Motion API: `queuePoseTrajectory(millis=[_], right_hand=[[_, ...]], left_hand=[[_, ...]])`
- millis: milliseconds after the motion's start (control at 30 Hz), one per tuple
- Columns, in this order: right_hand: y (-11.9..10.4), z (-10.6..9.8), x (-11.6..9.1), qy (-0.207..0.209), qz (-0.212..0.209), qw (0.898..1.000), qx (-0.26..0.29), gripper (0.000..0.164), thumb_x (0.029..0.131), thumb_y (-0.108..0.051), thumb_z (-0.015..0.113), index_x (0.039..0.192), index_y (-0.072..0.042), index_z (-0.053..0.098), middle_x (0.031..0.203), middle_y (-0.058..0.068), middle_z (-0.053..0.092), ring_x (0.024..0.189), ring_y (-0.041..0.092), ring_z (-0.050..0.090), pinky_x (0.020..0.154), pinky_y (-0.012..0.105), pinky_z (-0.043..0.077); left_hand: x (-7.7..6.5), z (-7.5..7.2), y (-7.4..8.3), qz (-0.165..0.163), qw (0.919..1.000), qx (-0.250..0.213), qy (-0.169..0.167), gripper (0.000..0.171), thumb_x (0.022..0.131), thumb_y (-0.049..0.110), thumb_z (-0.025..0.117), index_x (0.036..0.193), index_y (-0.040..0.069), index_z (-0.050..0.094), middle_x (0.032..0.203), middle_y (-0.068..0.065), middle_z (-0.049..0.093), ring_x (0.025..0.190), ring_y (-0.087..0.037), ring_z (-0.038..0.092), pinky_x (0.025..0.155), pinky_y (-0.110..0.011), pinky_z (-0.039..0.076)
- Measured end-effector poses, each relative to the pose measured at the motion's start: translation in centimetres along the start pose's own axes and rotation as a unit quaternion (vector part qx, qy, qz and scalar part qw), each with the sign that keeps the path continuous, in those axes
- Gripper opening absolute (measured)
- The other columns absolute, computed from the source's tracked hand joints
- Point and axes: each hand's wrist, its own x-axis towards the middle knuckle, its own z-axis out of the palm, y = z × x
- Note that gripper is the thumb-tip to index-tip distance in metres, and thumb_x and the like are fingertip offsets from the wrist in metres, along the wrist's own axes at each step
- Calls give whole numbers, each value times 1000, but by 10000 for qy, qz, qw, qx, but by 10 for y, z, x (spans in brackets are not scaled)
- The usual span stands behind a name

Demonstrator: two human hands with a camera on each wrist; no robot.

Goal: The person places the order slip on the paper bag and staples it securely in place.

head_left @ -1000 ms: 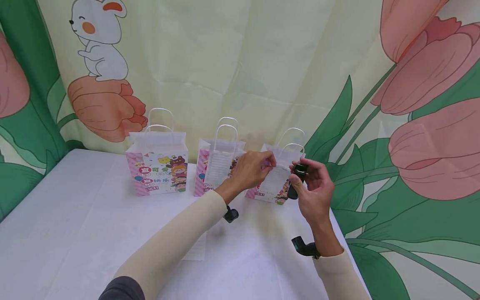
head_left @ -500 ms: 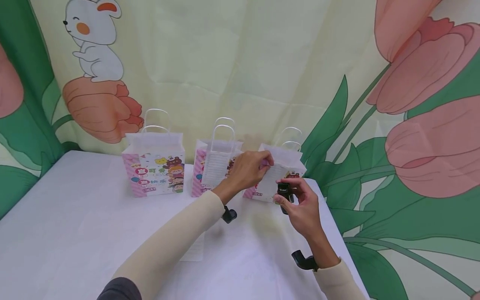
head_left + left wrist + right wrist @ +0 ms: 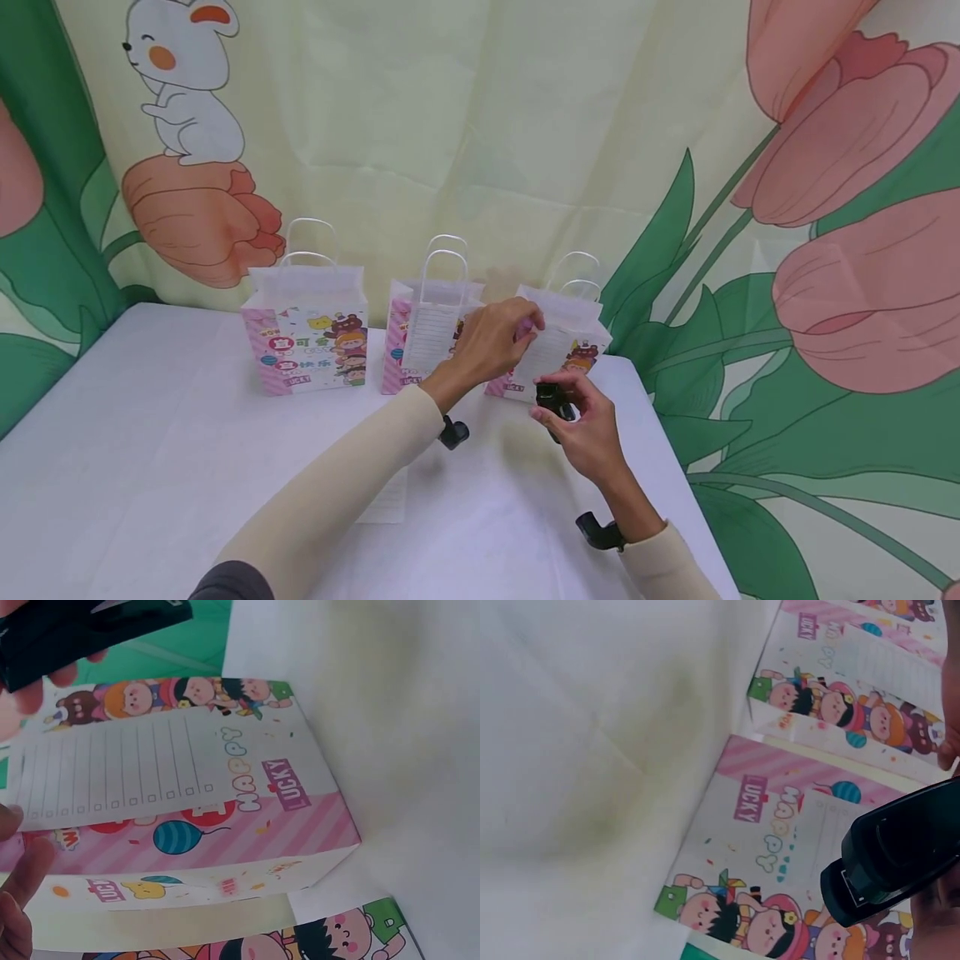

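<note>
Cream sleeves [image 3: 337,492], bent black wrist cameras [image 3: 597,531], dark left-arm band [image 3: 234,582]

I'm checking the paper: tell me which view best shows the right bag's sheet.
Left wrist: the sheet looks large, its checkboxes distinct. Right wrist: the stapler covers part of it. Head: it looks small and faint.

Soft, even light brightens the head view, with a faint yellowish shadow on the white bench [image 3: 172,475] at lower centre and a small glint on the black stapler [image 3: 552,400]. Both wrist views look dimmer and hazier.
</note>
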Motion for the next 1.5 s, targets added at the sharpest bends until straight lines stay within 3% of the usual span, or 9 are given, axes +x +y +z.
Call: queuePoseTrajectory(millis=[267,367,733,1133,1500], right_hand=[[5,9,-2,-153,333,9991,-198,47,85,-12,89,127,-13,68,123,2,74,116,26,73,103,47,59],[7,13,-3,-221,425,9985,-274,45,85,-16,89,126,-19,69,123,2,75,113,26,72,100,49,61],[12,25,-4,-493,721,9957,-310,46,83,-15,91,124,-20,71,120,-1,74,111,23,68,102,48,57],[14,37,-6,-711,976,9901,-717,49,80,-10,93,121,-25,71,121,1,74,117,28,66,109,58,53],[18,47,-5,-914,1224,9838,-934,45,82,-12,92,119,-27,71,119,3,74,115,27,66,107,55,56]], left_hand=[[-5,-6,2,67,9999,112,105,15,98,19,75,112,23,78,129,5,77,71,-7,61,55,-16,45],[-8,-10,3,92,9997,106,185,17,97,19,77,113,23,78,134,4,75,71,-9,62,55,-17,45],[-19,-26,8,505,9975,57,494,22,94,13,78,114,22,78,128,4,78,65,-7,59,56,-17,44],[-39,-46,2,559,9969,-112,540,21,92,12,81,110,23,77,125,8,79,67,-7,64,58,-18,46],[-54,-67,-3,615,9962,-149,604,20,92,8,80,108,19,75,128,6,78,68,-4,64,59,-18,48]])
